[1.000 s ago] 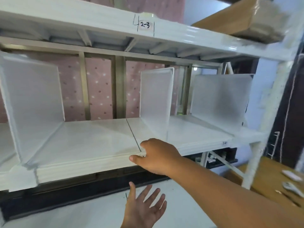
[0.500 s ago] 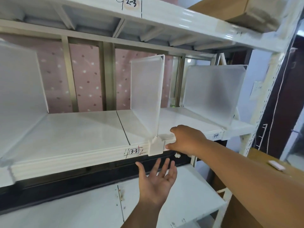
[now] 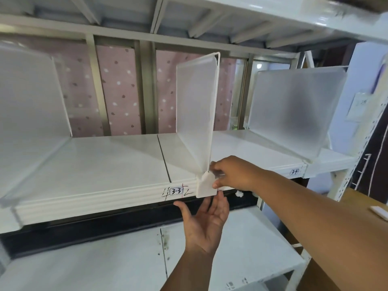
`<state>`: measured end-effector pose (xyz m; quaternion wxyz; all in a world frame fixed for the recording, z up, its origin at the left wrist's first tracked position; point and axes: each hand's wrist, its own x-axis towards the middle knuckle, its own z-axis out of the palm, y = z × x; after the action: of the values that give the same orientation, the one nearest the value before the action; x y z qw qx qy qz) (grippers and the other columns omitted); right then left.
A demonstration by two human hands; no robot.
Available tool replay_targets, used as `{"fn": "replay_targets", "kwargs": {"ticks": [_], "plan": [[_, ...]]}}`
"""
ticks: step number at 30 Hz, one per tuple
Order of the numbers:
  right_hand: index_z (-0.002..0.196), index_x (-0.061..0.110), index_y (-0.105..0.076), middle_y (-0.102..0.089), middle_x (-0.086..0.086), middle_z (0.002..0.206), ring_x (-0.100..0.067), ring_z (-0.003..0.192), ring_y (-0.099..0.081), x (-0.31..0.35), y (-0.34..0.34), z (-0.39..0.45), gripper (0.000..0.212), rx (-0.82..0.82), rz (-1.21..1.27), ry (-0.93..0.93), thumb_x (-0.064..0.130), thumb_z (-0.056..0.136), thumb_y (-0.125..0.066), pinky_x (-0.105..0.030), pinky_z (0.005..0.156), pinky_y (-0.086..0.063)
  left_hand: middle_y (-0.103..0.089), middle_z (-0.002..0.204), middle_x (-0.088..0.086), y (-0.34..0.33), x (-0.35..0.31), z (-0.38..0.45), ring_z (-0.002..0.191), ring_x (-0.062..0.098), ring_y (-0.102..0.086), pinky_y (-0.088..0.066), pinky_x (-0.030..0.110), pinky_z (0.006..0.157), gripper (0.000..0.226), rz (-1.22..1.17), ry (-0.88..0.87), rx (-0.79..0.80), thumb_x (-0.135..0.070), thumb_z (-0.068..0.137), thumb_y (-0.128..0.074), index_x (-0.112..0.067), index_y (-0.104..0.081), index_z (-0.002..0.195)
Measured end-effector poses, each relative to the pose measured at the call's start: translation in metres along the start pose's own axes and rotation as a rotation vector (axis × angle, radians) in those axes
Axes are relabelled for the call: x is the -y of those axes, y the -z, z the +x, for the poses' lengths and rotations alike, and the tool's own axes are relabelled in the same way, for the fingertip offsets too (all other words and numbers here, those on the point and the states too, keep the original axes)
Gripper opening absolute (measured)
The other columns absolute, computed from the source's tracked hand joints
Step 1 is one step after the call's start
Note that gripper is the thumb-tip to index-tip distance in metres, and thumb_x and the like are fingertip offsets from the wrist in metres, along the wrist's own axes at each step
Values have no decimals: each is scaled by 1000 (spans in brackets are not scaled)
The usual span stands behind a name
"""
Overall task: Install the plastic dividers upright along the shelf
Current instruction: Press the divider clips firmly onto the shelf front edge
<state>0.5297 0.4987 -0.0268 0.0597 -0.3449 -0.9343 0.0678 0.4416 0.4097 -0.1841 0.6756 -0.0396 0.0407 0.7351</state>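
Three frosted plastic dividers stand upright on the white shelf (image 3: 94,164): a left divider (image 3: 31,106), a middle divider (image 3: 196,106) and a right divider (image 3: 294,110). The middle one ends in a white front foot (image 3: 204,185) clipped over the shelf's front lip. My right hand (image 3: 233,175) pinches that foot from its right side. Below it, my left hand (image 3: 206,221) is palm up with fingers spread, its fingertips touching the underside of the foot.
Handwritten labels 3-3 (image 3: 176,191) and 3-4 (image 3: 294,171) mark the shelf's front edge. Another shelf (image 3: 231,9) hangs close overhead and a lower shelf (image 3: 105,259) lies beneath. A perforated upright post (image 3: 354,154) and a wooden table (image 3: 357,204) stand at the right.
My right hand moved left from the shelf lip onto the middle divider's foot and pinched it. My left hand rose until its fingertips met the foot's underside.
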Motion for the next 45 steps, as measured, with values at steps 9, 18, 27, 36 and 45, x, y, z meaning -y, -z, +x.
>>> {"fn": "replay_targets", "kwargs": {"ticks": [9,18,27,36,45], "plan": [[114,13,-70,-68,-8,103,-26,93,-63,4,0,3,41,-22,-107,1,38,81,-79,-39,85,-53,-62,129,37,-5,-17,2,105,48,-64,-62,49,75,100,-16,32,22,-63,79,-71,12,-54,143],[98,12,-75,-69,-9,91,-27,86,-65,9,0,1,47,-81,-118,-61,51,73,-82,-37,78,-55,-63,120,37,-6,-22,4,101,44,-60,-60,45,62,87,-79,44,-22,-67,94,-57,6,-54,142],[55,15,-55,-51,-2,55,-20,59,-54,17,-8,5,67,-218,-183,-92,78,53,-77,-31,48,-31,-67,113,32,-5,-27,-3,93,41,-62,-53,37,73,66,-73,4,-22,-45,82,-71,-3,-61,132],[57,23,-41,-47,3,62,-9,56,-43,32,-16,5,72,-251,-216,-146,88,47,-71,-29,46,-25,-66,116,26,-6,-28,-7,97,33,-56,-57,41,88,57,-156,-8,5,-48,95,-65,-2,-66,129],[58,22,-46,-51,4,59,-8,54,-44,33,-29,3,78,-341,-196,-182,97,44,-58,-28,45,-28,-53,149,7,-9,-30,-10,97,29,-55,-44,29,77,59,-140,-56,-49,-47,104,-56,-14,-53,152]]}}
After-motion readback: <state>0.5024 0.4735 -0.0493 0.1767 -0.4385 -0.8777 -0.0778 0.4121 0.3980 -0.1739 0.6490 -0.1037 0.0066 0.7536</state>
